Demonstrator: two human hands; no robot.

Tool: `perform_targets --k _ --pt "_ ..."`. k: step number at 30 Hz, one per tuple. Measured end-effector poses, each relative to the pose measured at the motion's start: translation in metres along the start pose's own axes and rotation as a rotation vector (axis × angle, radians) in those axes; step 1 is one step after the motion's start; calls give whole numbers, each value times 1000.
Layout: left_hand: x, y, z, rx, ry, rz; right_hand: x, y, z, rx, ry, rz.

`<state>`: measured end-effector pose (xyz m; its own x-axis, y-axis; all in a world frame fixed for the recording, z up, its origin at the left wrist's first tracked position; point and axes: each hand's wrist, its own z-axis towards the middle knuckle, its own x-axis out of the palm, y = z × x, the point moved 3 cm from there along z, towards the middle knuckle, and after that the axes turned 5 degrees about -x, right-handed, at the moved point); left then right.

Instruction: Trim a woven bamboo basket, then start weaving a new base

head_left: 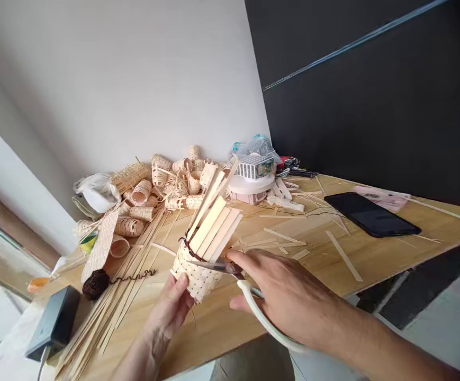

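Observation:
A small woven basket (198,272) of pale wood strips is tilted in front of me, long uncut strip ends rising from its rim. Dark brown yarn runs around that rim. Wrapped round the basket's lower left side, my left hand (169,307) holds it up over the table. My right hand (289,291) grips white-handled scissors (249,296). Their blades lie against the basket near the rim, by the base of the upright strips; whether a strip is between them I cannot tell.
Finished-looking woven pieces (142,190) are heaped by the wall. Long loose strips (122,288) and a dark yarn ball (96,284) lie left, beside a dark box (54,321) with a cable. A black phone (372,213) and scattered offcuts (343,255) lie right. A white round stand (251,184) is behind.

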<state>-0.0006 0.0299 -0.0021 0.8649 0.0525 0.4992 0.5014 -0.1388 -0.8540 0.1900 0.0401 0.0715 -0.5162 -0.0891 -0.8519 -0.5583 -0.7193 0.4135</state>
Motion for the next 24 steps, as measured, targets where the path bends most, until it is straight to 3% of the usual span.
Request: perform_targets --k 10,24 --pt "-3 9 1 37 30 -58 -2 6 0 -65 -74 -145" --pt "-2 15 -1 46 44 -81 -6 9 1 -57 -69 -211"
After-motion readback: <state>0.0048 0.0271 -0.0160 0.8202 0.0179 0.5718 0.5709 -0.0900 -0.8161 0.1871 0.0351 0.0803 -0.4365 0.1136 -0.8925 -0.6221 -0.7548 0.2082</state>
